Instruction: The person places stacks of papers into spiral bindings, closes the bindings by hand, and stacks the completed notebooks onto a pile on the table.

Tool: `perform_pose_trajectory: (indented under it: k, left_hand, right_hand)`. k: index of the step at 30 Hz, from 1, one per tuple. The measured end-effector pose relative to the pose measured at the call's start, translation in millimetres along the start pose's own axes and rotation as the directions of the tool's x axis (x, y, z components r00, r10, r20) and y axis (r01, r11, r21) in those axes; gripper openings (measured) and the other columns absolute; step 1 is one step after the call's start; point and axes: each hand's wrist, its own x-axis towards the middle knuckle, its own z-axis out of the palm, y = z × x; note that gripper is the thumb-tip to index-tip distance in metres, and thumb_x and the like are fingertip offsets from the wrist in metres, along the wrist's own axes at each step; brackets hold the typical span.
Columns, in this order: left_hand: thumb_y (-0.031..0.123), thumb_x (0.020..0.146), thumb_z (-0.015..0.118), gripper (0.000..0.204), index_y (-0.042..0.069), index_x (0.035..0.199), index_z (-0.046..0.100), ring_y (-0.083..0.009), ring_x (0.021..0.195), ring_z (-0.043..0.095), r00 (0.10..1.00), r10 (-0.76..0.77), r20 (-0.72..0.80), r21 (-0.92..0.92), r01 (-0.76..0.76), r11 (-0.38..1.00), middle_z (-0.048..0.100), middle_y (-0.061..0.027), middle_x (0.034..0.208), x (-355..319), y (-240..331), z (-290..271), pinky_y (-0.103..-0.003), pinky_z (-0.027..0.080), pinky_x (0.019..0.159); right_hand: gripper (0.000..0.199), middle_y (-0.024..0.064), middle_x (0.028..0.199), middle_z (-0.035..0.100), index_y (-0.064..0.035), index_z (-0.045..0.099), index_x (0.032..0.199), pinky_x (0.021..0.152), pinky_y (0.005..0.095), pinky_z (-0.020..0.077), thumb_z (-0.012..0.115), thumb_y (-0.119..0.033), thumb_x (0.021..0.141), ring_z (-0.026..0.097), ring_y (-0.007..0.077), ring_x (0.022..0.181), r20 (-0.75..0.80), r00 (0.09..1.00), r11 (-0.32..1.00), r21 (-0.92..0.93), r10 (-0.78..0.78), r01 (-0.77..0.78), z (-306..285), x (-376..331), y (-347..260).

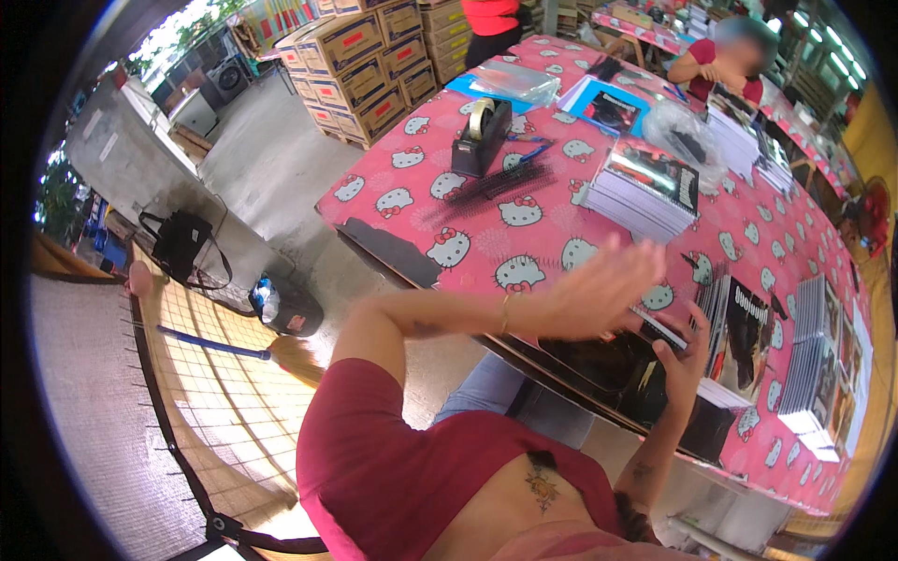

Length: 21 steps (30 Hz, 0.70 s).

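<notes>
My left hand is stretched out flat over the table's near edge, its fingers together and a little blurred. Below and beside it, my right hand has its thumb and fingers around the edge of a thin booklet, mostly hidden by my left hand. Under both hands lies a dark-covered notebook at the table edge. Just right of my right hand stands a stack of spiral-bound notebooks with dark picture covers. Black binding coils lie farther left on the table.
A pink patterned cloth covers the table. On it are a black tape dispenser, a notebook pile, another stack and clear plastic bags. Cartons stand behind. Another person sits at the far side.
</notes>
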Motion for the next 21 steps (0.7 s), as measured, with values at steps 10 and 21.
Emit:
perform_pose_trajectory:
  k: [10, 21]
  left_hand:
    - [0.056, 0.093, 0.057, 0.082, 0.000, 0.150, 0.040, -0.0340, 0.148, 0.034, 0.997, 0.063, 0.040, 0.004, -0.063, 0.998, 0.038, -0.0194, 0.158, 23, -5, -3, -0.056, 0.025, 0.118]
    - [0.053, 0.096, 0.055, 0.078, -0.002, 0.149, 0.042, -0.0324, 0.152, 0.028, 0.931, 0.364, 0.022, -0.186, -0.354, 0.917, 0.038, -0.0184, 0.159, -42, 33, 39, -0.056, 0.022, 0.119]
  right_hand:
    - [0.040, 0.0053, 0.113, 0.062, -0.0034, 0.056, 0.127, 0.087, 0.0254, 0.0511, 0.074, -0.001, 0.091, 0.062, 0.0127, 0.099, -0.128, 0.992, 0.999, 0.054, 0.014, -0.008, 29, -7, 21]
    - [0.035, 0.0072, 0.119, 0.068, 0.0008, 0.058, 0.131, 0.091, 0.0277, 0.0473, 0.065, -0.008, 0.098, 0.059, 0.0122, 0.105, 0.065, 0.998, 0.997, -0.078, 0.017, -0.012, 23, -6, 9]
